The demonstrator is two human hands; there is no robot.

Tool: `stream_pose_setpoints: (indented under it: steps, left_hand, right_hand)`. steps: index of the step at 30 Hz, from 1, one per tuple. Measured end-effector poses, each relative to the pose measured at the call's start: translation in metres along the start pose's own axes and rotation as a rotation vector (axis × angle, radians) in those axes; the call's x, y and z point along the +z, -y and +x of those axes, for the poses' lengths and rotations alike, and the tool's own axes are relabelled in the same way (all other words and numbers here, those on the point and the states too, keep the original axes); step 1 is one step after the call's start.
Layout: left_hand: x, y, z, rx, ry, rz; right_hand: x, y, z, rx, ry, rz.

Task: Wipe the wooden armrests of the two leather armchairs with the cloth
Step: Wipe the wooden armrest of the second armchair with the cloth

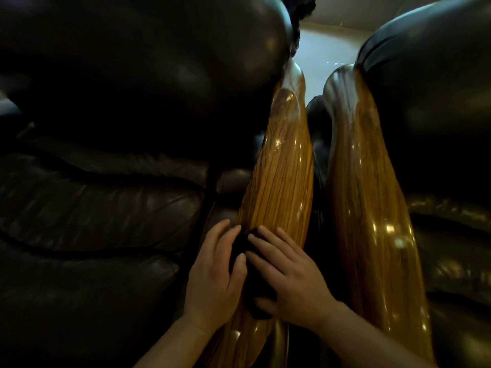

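Observation:
Two dark leather armchairs stand side by side, the left armchair (106,155) and the right armchair (438,115). Between them run two glossy wooden armrests, the left chair's armrest (281,168) and the right chair's armrest (366,195). A dark cloth (255,285) lies bunched on the near part of the left chair's armrest. My left hand (215,272) presses on the cloth's left side. My right hand (289,277) lies over its right side, fingers spread across it. Most of the cloth is hidden under both hands.
A narrow dark gap (318,160) separates the two armrests. Pale floor (324,49) shows beyond the chair backs. A dark frilly object (297,11) sits behind the left chair's backrest. The room is dim.

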State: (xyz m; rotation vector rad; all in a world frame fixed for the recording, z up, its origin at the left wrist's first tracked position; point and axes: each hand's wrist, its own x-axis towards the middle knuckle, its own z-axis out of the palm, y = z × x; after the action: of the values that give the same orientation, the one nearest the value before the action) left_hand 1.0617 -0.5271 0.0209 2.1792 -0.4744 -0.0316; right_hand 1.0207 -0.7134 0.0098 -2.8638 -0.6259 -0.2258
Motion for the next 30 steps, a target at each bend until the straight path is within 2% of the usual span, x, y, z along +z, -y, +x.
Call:
stream_pose_setpoints:
  steps: [2, 5, 8, 10, 13, 14, 15, 18, 20, 23, 26, 30]
  left_hand:
    - [0.006, -0.004, 0.012, 0.037, -0.030, 0.013]
    - [0.017, -0.009, 0.032, 0.097, -0.042, 0.073]
    - [0.027, -0.016, 0.052, 0.113, -0.035, 0.111]
    - [0.031, -0.019, 0.066, 0.107, -0.048, 0.097]
    - [0.033, -0.022, 0.089, 0.041, -0.073, 0.050]
    - [0.034, -0.023, 0.098, 0.019, -0.075, 0.044]
    - [0.037, -0.023, 0.107, 0.001, -0.065, 0.050]
    - [0.055, -0.023, 0.119, -0.030, 0.011, 0.220]
    - [0.063, -0.020, 0.120, 0.012, 0.021, 0.388]
    - [0.061, -0.017, 0.118, 0.089, 0.045, 0.528]
    - [0.057, -0.018, 0.119, 0.143, 0.078, 0.562]
    - [0.053, -0.023, 0.120, 0.210, 0.121, 0.524]
  right_hand:
    - [-0.008, -0.025, -0.001, 0.033, -0.062, 0.004]
    - [-0.026, -0.063, 0.035, 0.360, -0.243, 0.080]
    - [-0.037, -0.082, 0.079, 0.578, -0.298, 0.141]
    - [-0.040, -0.087, 0.090, 0.510, -0.248, 0.149]
    - [-0.041, -0.093, 0.068, 0.121, -0.101, 0.089]
    - [-0.042, -0.101, 0.061, 0.081, -0.095, 0.111]
    - [-0.044, -0.109, 0.061, 0.130, -0.137, 0.168]
    - [-0.048, -0.128, 0.094, 0.527, -0.335, 0.377]
    - [-0.048, -0.131, 0.115, 0.650, -0.366, 0.389]
    - [-0.042, -0.133, 0.105, 0.537, -0.293, 0.296]
    - [-0.050, -0.144, 0.103, 0.376, -0.144, 0.165]
    - [-0.064, -0.144, 0.128, 0.341, -0.072, 0.104]
